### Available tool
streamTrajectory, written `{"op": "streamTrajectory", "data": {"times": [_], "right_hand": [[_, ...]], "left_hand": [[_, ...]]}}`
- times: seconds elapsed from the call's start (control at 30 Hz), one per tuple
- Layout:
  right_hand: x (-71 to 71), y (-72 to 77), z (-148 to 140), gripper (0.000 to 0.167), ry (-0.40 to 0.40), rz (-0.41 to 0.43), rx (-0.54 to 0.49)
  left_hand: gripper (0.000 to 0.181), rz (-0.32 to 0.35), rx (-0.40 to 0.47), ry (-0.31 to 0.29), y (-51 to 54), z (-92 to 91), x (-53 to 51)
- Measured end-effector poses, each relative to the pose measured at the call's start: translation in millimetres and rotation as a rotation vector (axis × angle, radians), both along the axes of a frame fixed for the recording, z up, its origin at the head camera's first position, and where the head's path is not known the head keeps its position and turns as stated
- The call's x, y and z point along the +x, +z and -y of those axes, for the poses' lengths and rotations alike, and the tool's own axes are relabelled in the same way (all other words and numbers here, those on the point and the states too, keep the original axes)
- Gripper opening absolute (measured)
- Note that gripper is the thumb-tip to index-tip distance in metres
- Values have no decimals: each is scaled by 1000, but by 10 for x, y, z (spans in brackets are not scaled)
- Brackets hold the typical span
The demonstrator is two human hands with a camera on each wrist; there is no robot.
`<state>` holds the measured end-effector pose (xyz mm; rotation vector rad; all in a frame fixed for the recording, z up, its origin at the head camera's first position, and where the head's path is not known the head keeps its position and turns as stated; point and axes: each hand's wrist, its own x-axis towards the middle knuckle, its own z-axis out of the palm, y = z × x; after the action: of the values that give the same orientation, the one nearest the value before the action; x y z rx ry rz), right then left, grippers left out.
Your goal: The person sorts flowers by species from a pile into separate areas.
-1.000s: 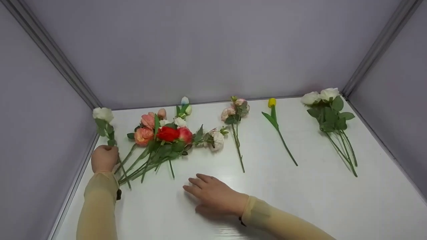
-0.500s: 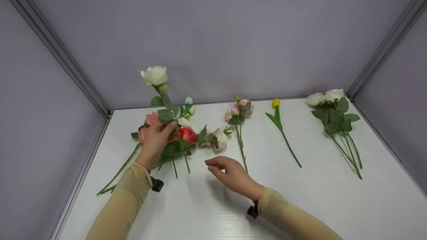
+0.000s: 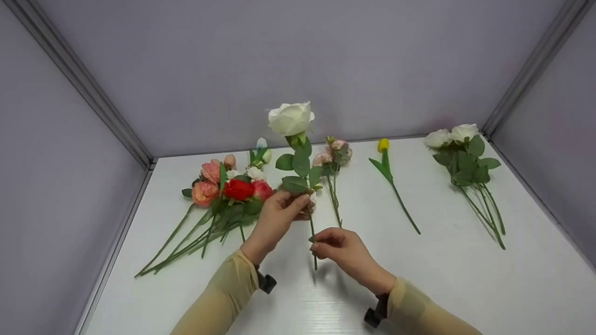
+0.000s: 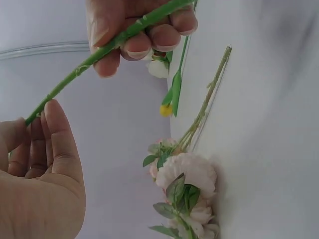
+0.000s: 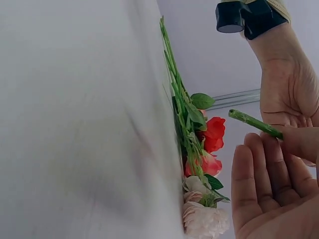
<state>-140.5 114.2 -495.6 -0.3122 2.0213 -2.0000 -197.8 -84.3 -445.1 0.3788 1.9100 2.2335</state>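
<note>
A white rose (image 3: 291, 119) stands nearly upright above the middle of the table, its bloom towards the back wall. My left hand (image 3: 278, 218) pinches its green stem (image 4: 82, 67) just below the leaves. Lower down, my right hand (image 3: 347, 253) pinches the same stem near its cut end, which sticks out past the fingers in the right wrist view. Behind and left of my left hand lies a pile of mixed flowers, with a red flower (image 3: 238, 190) and an orange-pink flower (image 3: 205, 193) among them. My left hand hides part of a pale flower.
Pale pink flowers (image 3: 339, 153) lie just behind the hands. To the right lie a yellow tulip (image 3: 383, 145) and a bunch of white roses (image 3: 464, 132). Grey walls (image 3: 298, 56) enclose the white table (image 3: 447, 288) at the back and both sides.
My left hand has lifted the white rose from the far left and carried it right to the middle. My right hand has moved right and now pinches the stem's lower part.
</note>
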Motion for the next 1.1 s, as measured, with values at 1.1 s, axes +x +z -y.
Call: {"op": "streamTrajectory", "data": {"times": [1.1], "right_hand": [[105,-100,-128,33,-157,-15,-6]], "left_hand": [[21,-11,4,4,-118,-294,128]]}}
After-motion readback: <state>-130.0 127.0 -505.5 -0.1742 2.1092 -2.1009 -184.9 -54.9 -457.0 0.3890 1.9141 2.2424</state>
